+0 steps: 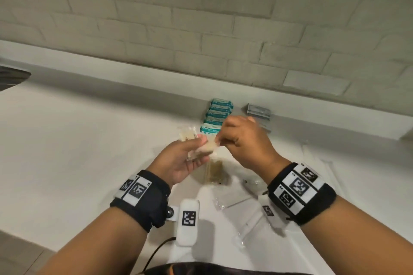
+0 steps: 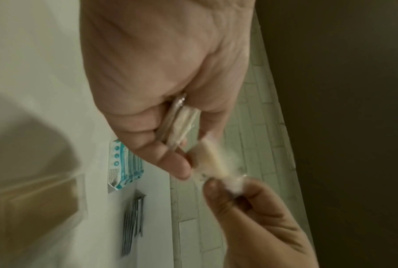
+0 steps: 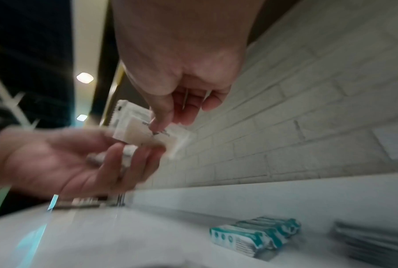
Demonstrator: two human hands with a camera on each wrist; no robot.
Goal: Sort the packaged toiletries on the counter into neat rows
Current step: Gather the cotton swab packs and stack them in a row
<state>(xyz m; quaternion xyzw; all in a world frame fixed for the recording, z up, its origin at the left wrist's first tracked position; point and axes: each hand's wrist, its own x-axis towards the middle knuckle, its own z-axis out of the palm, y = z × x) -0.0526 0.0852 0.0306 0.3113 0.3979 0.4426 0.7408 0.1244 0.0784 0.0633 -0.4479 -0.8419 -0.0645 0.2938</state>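
Left hand (image 1: 182, 161) is cradling a small stack of clear soap packets (image 2: 178, 120) above the bench (image 1: 78, 140); right hand (image 1: 243, 140) fingers are pinching one packet (image 2: 212, 163). Advise drawing it out slowly (wrappers slippery), then laying it left of the teal row (image 1: 218, 114).

Light is dim and even, with a greenish-grey cast over the white counter (image 1: 78, 140) and the tiled wall (image 1: 201, 18). The head view bows straight lines toward its edges, and the right hand (image 1: 243, 140) smears slightly. Soft shadows lie under both arms near the counter's front edge. In the right wrist view two ceiling lights (image 3: 85, 77) glare, and the left hand (image 3: 55, 159) is streaked with motion blur. The left wrist view is soft, its lower left corner a blurred shadow.
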